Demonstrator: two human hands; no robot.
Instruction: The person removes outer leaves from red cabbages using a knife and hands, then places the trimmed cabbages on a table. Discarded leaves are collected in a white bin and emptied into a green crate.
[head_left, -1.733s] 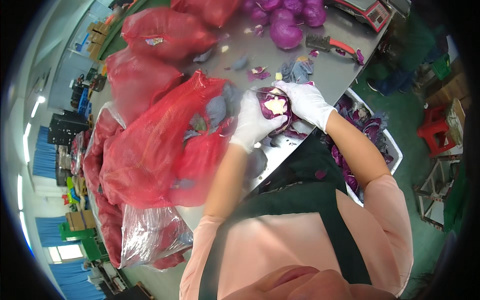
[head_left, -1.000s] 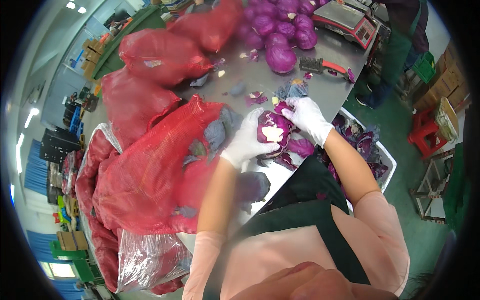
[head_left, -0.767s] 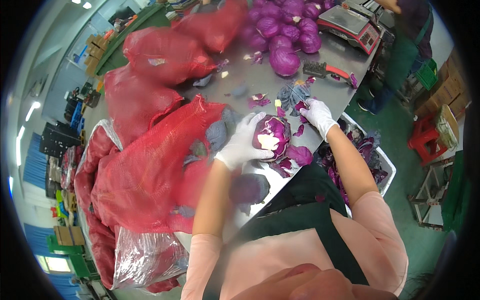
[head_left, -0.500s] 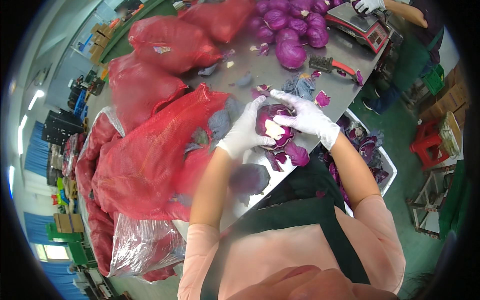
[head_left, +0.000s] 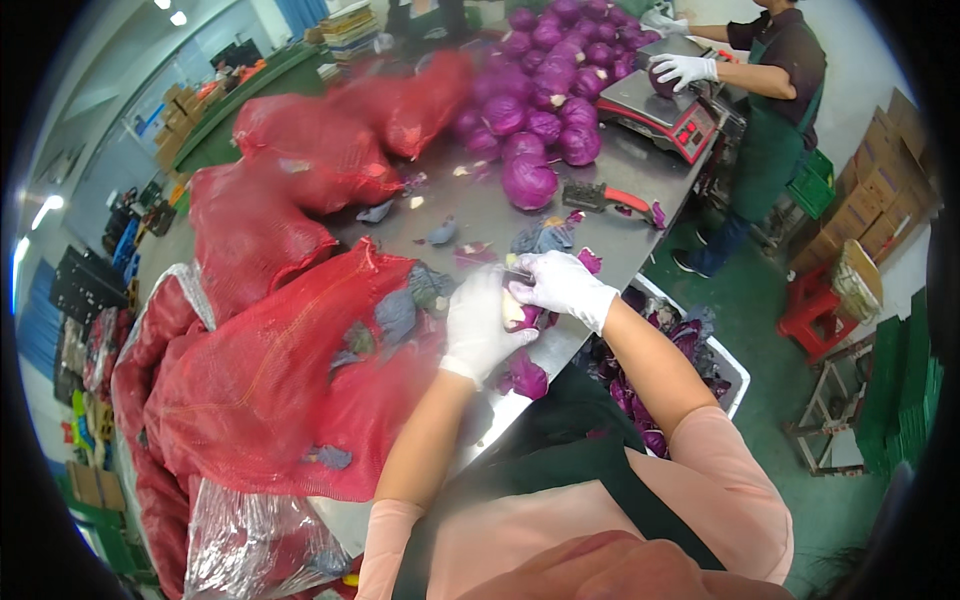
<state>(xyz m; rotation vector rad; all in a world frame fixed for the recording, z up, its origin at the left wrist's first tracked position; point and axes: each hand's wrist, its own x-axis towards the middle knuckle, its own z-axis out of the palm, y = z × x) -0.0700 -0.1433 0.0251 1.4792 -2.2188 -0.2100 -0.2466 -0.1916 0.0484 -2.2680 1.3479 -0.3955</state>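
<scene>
Both my hands wear white gloves and are closed around a red cabbage (head_left: 527,318) near the table's front edge. My left hand (head_left: 484,325) wraps its left side and covers much of it. Against the upper right of the head, the fingers of my right hand (head_left: 567,288) are bent in by the pale cut stem. A loose purple leaf (head_left: 527,374) lies below the cabbage. Wilted outer leaves (head_left: 543,235) rest just beyond my right hand. Farther off lies a dark-bladed knife with a red handle (head_left: 605,197).
Bulging red mesh sacks (head_left: 270,370) crowd the left of the metal table (head_left: 470,205). Peeled red cabbages (head_left: 530,181) are heaped at the back. A co-worker in gloves holds a cabbage on a scale (head_left: 660,110). A white bin (head_left: 737,375) of leaves stands below the right edge.
The view has shifted, showing more of the far heap and the co-worker. My left hand has turned over the cabbage, hiding more of it, and my right fingers have closed in by its stem.
</scene>
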